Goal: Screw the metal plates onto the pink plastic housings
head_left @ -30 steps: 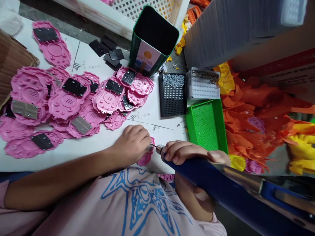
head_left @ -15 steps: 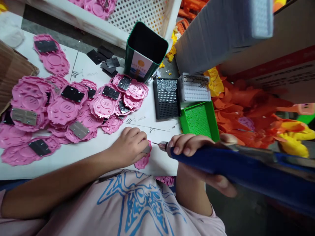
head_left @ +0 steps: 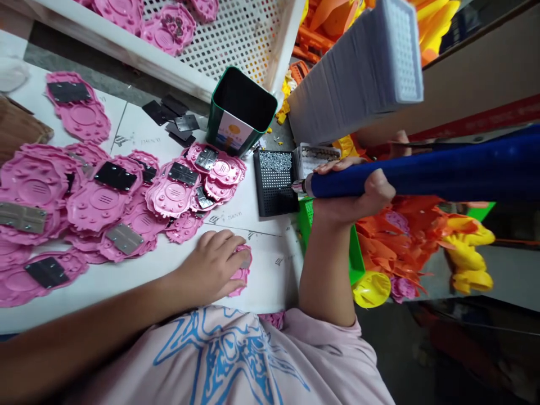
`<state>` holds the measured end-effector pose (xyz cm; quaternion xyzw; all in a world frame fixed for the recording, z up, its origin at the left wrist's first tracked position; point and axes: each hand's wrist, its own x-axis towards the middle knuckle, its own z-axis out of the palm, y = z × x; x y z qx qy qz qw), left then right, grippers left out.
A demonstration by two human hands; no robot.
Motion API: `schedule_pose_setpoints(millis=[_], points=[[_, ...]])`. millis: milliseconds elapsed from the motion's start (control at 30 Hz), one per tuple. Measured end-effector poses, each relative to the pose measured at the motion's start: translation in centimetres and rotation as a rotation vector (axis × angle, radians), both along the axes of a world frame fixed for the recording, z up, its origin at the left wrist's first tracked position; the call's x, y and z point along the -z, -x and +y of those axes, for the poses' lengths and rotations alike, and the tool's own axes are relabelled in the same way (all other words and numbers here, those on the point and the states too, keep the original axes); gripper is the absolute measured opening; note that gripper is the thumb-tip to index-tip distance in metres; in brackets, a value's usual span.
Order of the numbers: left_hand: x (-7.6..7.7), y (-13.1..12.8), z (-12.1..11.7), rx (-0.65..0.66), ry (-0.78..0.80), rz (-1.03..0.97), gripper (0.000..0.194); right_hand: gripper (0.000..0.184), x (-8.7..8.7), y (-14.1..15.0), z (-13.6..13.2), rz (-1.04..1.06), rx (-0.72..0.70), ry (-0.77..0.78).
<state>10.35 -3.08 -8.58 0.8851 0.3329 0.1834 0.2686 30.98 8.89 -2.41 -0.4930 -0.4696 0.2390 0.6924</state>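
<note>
Evidently partway: at left, pink shells (head_left: 103, 198) bear screwed-on plates (head_left: 117, 176), while loose plates (head_left: 186, 122) remain far. The left hand (head_left: 213, 267) grips one pink piece (head_left: 239, 274) on the near counter (head_left: 268, 284); the right hand (head_left: 341, 210) grips a blue driver (head_left: 422, 173), its tip at the black tray (head_left: 276, 206).

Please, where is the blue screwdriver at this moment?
In the head view, the blue screwdriver is on the right side, gripped in the right hand, with its metal tip at the right edge of the black tray.
</note>
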Motion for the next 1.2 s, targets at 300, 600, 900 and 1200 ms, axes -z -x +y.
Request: schedule_pose_setpoints(millis=[300, 600, 900, 1200], points=[[0.3, 0.3, -0.2, 0.114, 0.022, 0.081, 0.086, 0.018, 0.7, -0.6, 0.3, 0.018, -0.045, -0.043], [-0.1, 0.3, 0.0, 0.116, 0.012, 0.081, 0.084, 0.034, 1.2, -0.8, 0.6, 0.037, -0.039, -0.03], [0.1, 0.2, 0.2, 0.112, 0.011, 0.09, 0.089, 0.037, 0.6, -0.9, 0.4, 0.067, -0.025, -0.036], [0.1, 0.4, 0.3, 0.155, 0.07, 0.132, 0.086, 0.031, -1.8, -1.5, -6.2, 0.126, -0.277, -0.022]])
